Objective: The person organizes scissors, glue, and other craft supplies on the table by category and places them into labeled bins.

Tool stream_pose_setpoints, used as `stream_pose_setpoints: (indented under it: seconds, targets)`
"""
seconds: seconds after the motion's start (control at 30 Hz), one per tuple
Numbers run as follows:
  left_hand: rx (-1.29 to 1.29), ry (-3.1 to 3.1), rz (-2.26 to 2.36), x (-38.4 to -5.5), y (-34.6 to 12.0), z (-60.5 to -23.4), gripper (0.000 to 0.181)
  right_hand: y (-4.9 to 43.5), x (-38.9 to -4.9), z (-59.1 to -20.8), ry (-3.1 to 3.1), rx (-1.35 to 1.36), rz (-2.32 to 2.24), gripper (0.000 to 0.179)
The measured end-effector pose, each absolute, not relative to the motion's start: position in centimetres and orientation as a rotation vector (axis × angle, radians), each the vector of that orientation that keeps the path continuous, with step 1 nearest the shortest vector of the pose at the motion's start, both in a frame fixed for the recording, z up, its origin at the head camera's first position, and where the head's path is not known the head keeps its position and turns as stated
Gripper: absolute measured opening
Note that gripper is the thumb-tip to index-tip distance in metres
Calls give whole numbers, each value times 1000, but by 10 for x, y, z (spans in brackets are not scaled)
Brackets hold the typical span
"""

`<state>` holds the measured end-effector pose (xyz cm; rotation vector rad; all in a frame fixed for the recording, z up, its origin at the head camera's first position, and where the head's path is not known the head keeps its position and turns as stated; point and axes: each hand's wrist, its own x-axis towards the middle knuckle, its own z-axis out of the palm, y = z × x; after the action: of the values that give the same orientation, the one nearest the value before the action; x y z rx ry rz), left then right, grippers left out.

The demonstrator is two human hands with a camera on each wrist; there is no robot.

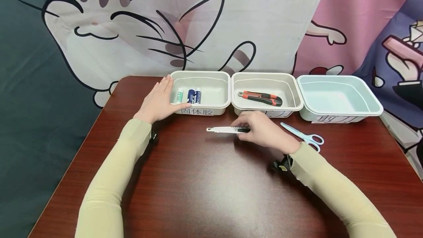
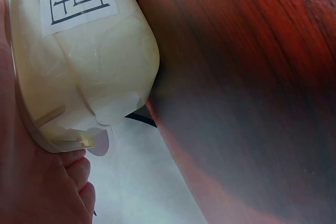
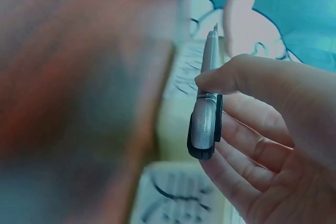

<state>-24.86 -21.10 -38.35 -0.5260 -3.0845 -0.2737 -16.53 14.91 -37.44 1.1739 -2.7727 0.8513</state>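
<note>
My right hand [image 1: 259, 127] pinches a silver and black utility knife [image 1: 228, 130] between thumb and fingers, over the table in front of the middle bin [image 1: 267, 111]. In the right wrist view the knife [image 3: 203, 124] points away from the palm, its narrow tip upward. Two red and black utility knives [image 1: 261, 97] lie inside the middle bin. My left hand [image 1: 158, 98] rests against the left end of the left bin [image 1: 211, 110], fingers straight, thumb stretched over its front rim. That bin holds a green glue stick [image 1: 179, 96] and two blue ones [image 1: 194, 96].
Light blue scissors [image 1: 304, 135] lie on the table, right of my right hand. A pale blue bin [image 1: 342, 115] with a label stands at the right end of the row. Behind the brown table [image 1: 198, 186] hangs a cat-printed cloth [image 1: 271, 17].
</note>
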Motion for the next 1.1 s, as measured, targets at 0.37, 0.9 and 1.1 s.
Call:
stream_pose_setpoints:
  seconds: [0.37, 0.9, 1.1]
  targets:
    - [-532, -3095, -271, -248, -211, -382, 126, 183, -173, -331, -2624, 1000, 966, 29]
    - [-533, -3085, -274, -248, -210, -381, 125, 227, -213, -288, -2640, 573, 1060, 28]
    - [-536, -3089, -280, -248, -210, -379, 125, 236, -233, -297, -2750, 473, 1050, 29]
